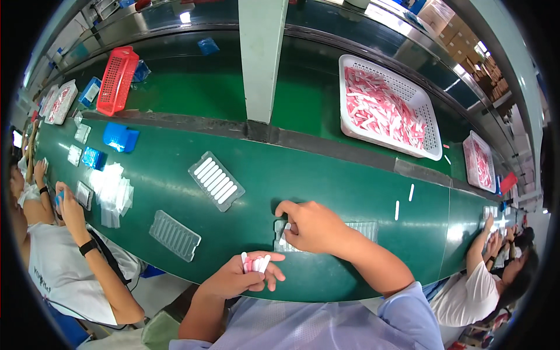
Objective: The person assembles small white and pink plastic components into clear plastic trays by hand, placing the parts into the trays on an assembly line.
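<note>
My left hand [224,281] is closed around a small bunch of pink-and-white strips [255,264], held near the table's front edge. Between the thumb and fingers of my right hand [318,226] is one white strip [284,235]. It is tilted over the left end of a clear slotted plastic tray [364,231], which my hand and forearm partly cover. Farther left lies another clear tray [195,171] with a row of several white strips in its slots. A third clear tray [175,235] without strips rests nearer the front edge.
Beyond a dark ledge stands a white basket [434,137] heaped with pink-and-white strips, right of a grey post [261,64]. Two loose white strips [398,210] lie at right. Clear plastic sleeves [114,195] and a red basket [119,79] are at left. Co-workers sit on both sides.
</note>
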Demonstrator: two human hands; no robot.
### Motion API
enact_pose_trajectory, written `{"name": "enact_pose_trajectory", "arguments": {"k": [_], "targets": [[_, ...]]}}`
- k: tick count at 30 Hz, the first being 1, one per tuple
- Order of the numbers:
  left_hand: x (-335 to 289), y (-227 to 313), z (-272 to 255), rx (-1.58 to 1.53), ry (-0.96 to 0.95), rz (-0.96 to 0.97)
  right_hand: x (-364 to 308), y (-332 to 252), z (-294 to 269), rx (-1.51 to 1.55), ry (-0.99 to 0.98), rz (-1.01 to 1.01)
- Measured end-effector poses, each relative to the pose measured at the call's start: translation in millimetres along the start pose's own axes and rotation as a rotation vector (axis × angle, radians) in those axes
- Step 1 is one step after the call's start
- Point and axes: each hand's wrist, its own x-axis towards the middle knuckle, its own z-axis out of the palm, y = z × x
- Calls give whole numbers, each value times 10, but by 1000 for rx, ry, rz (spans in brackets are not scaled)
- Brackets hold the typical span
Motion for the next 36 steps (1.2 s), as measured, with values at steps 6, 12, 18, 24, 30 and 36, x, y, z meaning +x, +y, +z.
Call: {"name": "enact_pose_trajectory", "arguments": {"k": [6,12,18,24,30,36], "targets": [[-13,31,33,74,-33,58,20,82,-23,34,37,-17],[14,20,74,55,-33,161,-184,-17,-55,181,112,-136],[117,85,180,197,-150,190,-418,-148,162,115,164,-536],[151,94,229,153,-151,52,-395,-99,195,268,103,-466],[138,-3,152,149,-176,97,-432,-206,142,1,232,-674],[145,-16,145,91,-283,112,-478,-172,51,-257,95,-766]]}}
